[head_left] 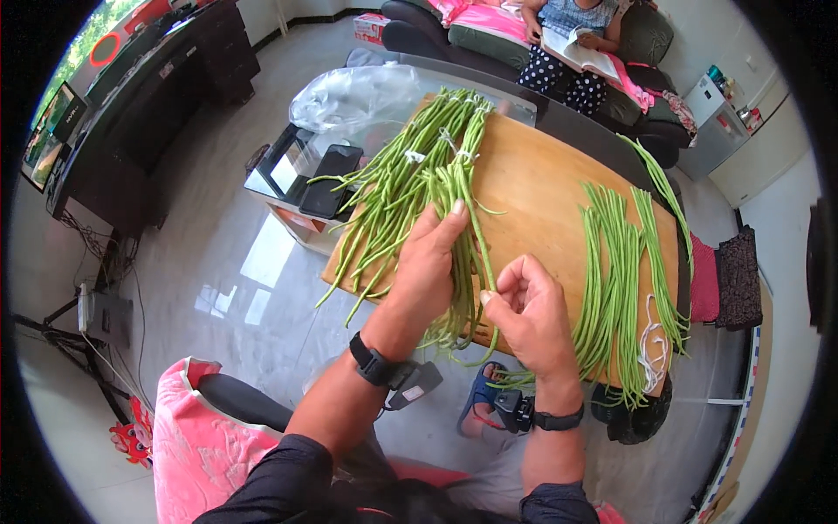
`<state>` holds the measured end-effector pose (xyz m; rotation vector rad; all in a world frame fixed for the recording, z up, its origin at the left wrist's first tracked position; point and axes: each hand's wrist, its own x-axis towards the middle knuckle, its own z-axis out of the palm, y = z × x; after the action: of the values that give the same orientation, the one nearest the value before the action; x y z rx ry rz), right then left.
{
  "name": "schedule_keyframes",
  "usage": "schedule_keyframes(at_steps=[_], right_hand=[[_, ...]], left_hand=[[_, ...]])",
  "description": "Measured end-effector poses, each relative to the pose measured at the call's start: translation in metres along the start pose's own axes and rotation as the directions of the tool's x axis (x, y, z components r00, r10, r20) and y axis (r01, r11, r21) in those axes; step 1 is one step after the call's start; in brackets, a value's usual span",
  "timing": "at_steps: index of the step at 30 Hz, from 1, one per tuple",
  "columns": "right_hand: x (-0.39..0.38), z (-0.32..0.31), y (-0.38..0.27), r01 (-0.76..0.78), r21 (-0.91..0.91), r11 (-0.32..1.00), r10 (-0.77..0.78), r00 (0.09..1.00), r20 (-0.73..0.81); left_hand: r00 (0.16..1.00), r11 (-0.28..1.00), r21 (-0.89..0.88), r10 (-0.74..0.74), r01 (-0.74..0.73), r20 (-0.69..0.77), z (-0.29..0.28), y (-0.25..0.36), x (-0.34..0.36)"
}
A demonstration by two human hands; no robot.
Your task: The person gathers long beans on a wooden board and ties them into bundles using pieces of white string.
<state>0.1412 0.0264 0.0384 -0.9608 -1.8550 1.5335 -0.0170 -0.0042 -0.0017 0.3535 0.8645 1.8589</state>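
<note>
Gripping yardlong bean bunch, left hand has fingers closed; bunch's long axis runs away from person. Right hand pinches single bean, slanting rightward toward person.

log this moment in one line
left hand: holding green beans | right hand: touching one bean | wooden board: tied bunches left, more beans, white string right

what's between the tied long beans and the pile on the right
Wooden board, with the right hand above its near side, as the head view shows.
</note>
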Motion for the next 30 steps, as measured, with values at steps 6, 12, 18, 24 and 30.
schedule_keyframes(at_steps=[6, 12, 18, 24, 30], right_hand=[[0.001, 0.001, 0.007, -0.039, 0.026, 0.999, 0.038, 0.999, 0.009], [0.000, 0.001, 0.007, -0.064, 0.080, 0.995, 0.061, 0.997, 0.036], [-0.001, -0.001, 0.005, -0.118, 0.142, 0.983, 0.110, 0.992, 0.064], [0.001, -0.001, 0.003, -0.153, 0.140, 0.978, 0.141, 0.986, 0.087], [-0.001, -0.017, 0.007, -0.082, 0.015, 0.997, 0.077, 0.975, 0.209]], left_hand=[[0.994, 0.992, -0.080, -0.088, 0.093, 0.065, -0.003, -0.003, 0.004], [0.995, 0.992, -0.100, -0.072, 0.078, 0.064, -0.003, -0.006, 0.006], [0.992, 0.987, -0.105, -0.111, 0.118, 0.063, 0.000, -0.004, 0.003], [0.986, 0.980, -0.125, -0.149, 0.157, 0.072, 0.005, 0.002, 0.001], [0.972, 0.991, -0.076, -0.092, 0.111, 0.214, 0.007, 0.001, -0.001]])
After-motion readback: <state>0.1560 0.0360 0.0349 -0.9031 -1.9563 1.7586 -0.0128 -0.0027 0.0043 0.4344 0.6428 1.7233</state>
